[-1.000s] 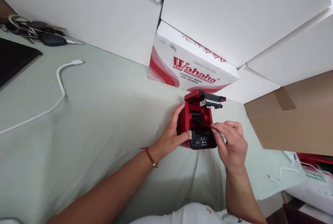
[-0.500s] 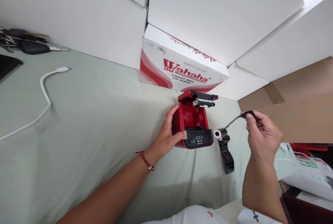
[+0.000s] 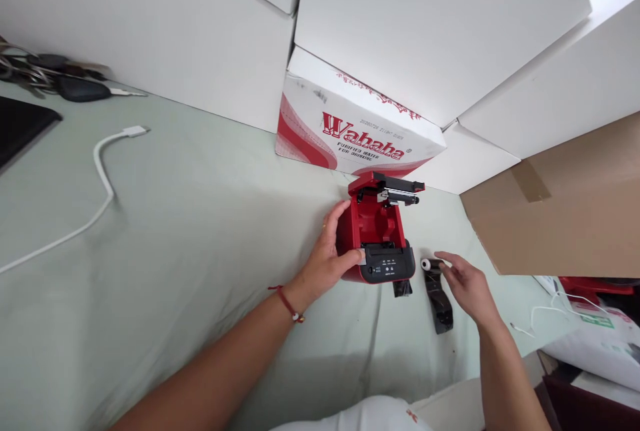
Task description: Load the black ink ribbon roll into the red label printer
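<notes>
A red and black label printer (image 3: 375, 237) stands on the cloth-covered table with its lid (image 3: 387, 184) raised and its red inner bay visible. My left hand (image 3: 327, 254) is wrapped round its left side, thumb on the grey tab at the front corner. To the printer's right lies a small roll of black ribbon (image 3: 433, 265) on a white core. My right hand (image 3: 465, 281) has its thumb and forefinger around the right end of this roll. A loose black tail (image 3: 441, 307) trails from the roll toward me. A short black strip (image 3: 403, 288) lies by the printer's front edge.
Behind the printer stands a Wahaha water carton (image 3: 360, 127) below white boxes (image 3: 440, 24). A brown cardboard box (image 3: 560, 217) rises at the right. On the left are a white cable (image 3: 103, 181), keys (image 3: 80, 89) and a dark flat object (image 3: 23, 127).
My right hand has let go of the black strip, which now lies by the printer's front, and has come down and left to the roll. My left hand still holds the printer.
</notes>
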Action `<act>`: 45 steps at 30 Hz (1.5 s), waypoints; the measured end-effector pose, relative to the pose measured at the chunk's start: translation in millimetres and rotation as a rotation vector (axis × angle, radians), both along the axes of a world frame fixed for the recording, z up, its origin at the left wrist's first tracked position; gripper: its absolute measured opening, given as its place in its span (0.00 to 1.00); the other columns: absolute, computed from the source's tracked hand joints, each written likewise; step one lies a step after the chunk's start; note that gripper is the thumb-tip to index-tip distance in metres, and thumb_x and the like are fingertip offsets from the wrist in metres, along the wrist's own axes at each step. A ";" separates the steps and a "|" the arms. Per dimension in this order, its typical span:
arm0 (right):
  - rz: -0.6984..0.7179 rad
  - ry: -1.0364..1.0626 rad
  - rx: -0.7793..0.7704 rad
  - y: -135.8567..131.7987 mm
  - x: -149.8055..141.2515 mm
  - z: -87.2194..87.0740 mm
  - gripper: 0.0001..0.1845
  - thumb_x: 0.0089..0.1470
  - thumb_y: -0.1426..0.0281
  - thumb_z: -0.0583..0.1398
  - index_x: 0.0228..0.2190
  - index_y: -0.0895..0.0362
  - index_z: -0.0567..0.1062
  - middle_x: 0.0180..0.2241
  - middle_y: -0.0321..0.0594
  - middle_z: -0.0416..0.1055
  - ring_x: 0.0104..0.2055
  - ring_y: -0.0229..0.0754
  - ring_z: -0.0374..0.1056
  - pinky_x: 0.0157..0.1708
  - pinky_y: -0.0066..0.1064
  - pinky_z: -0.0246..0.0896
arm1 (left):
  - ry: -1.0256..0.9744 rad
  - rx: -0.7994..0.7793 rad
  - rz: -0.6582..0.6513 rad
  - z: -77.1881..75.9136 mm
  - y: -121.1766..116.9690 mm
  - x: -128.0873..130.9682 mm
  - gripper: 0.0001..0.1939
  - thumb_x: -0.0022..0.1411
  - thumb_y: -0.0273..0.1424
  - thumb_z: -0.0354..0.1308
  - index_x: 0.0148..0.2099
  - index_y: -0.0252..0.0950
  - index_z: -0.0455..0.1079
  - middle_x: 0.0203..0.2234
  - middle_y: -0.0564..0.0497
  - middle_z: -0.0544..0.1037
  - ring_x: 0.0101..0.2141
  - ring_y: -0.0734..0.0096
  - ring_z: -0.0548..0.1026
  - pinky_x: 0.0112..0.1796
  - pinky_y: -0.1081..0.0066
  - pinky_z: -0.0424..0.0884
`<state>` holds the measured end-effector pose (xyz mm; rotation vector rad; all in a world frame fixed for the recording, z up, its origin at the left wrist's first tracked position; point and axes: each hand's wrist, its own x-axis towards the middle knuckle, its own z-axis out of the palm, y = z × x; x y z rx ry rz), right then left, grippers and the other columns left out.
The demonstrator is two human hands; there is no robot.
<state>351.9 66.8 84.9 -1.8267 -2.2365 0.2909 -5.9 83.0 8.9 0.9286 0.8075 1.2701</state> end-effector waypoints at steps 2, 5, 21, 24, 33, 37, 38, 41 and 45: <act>0.024 -0.046 -0.018 7.2 10.0 -12.7 0.19 0.63 0.67 0.59 0.51 0.52 0.84 0.50 0.46 0.86 0.43 0.49 0.85 0.37 0.39 0.83 | -0.001 -0.003 -0.001 -0.2 0.5 0.1 0.49 0.59 0.30 0.65 0.78 0.50 0.52 0.78 0.46 0.57 0.77 0.44 0.55 0.76 0.40 0.51; 0.052 -0.068 -0.067 13.4 12.6 -20.7 0.23 0.60 0.70 0.58 0.53 0.52 0.83 0.52 0.46 0.85 0.42 0.48 0.85 0.38 0.40 0.83 | -0.004 -0.005 0.002 -0.4 0.9 0.5 0.48 0.59 0.30 0.66 0.78 0.50 0.53 0.78 0.46 0.57 0.77 0.43 0.55 0.76 0.40 0.52; 0.473 0.025 -0.049 36.1 -143.2 93.4 0.19 0.71 0.70 0.60 0.60 0.46 0.79 0.55 0.41 0.84 0.50 0.45 0.83 0.47 0.33 0.82 | 0.019 0.015 0.000 -2.6 2.0 -0.6 0.49 0.58 0.30 0.66 0.78 0.46 0.51 0.77 0.42 0.58 0.76 0.44 0.57 0.76 0.42 0.52; 0.392 -0.109 -0.003 49.0 -166.6 59.2 0.22 0.70 0.73 0.57 0.61 0.48 0.77 0.59 0.43 0.81 0.56 0.50 0.81 0.52 0.42 0.81 | 0.021 0.015 0.006 -2.7 2.4 0.2 0.50 0.57 0.30 0.66 0.78 0.45 0.51 0.77 0.42 0.59 0.76 0.44 0.58 0.76 0.43 0.52; 0.226 -0.316 -0.178 75.8 -196.5 43.6 0.30 0.68 0.77 0.58 0.69 0.53 0.73 0.62 0.52 0.78 0.59 0.60 0.79 0.59 0.52 0.76 | 0.023 0.048 0.008 -7.0 4.1 0.6 0.49 0.57 0.29 0.67 0.78 0.46 0.52 0.75 0.42 0.61 0.75 0.43 0.60 0.75 0.41 0.53; 0.385 -0.080 0.007 61.9 -179.9 39.7 0.26 0.71 0.73 0.60 0.67 0.53 0.74 0.64 0.50 0.78 0.61 0.55 0.79 0.60 0.48 0.77 | 0.024 0.059 0.009 -6.4 3.9 -0.2 0.49 0.58 0.30 0.67 0.78 0.46 0.52 0.77 0.42 0.60 0.76 0.44 0.58 0.76 0.41 0.52; 0.445 -0.009 0.080 53.2 -173.7 39.1 0.24 0.72 0.72 0.60 0.66 0.52 0.74 0.62 0.48 0.79 0.60 0.52 0.79 0.59 0.46 0.77 | 0.026 0.062 0.006 -6.1 4.0 -0.5 0.49 0.59 0.30 0.67 0.78 0.46 0.52 0.77 0.42 0.59 0.76 0.44 0.58 0.76 0.41 0.52; 0.554 0.126 0.241 18.5 -156.2 33.6 0.22 0.71 0.77 0.60 0.61 0.49 0.77 0.55 0.43 0.84 0.53 0.47 0.80 0.53 0.43 0.78 | 0.038 0.069 -0.002 -6.9 4.4 -1.1 0.49 0.60 0.32 0.67 0.78 0.45 0.51 0.78 0.41 0.58 0.76 0.44 0.58 0.76 0.41 0.52; 0.481 0.157 0.390 -28.1 -141.8 7.5 0.24 0.68 0.81 0.62 0.60 0.52 0.78 0.57 0.47 0.83 0.53 0.49 0.77 0.53 0.46 0.77 | 0.078 0.098 0.011 -12.0 3.8 -1.6 0.49 0.60 0.33 0.66 0.78 0.45 0.51 0.78 0.41 0.58 0.77 0.44 0.57 0.77 0.40 0.51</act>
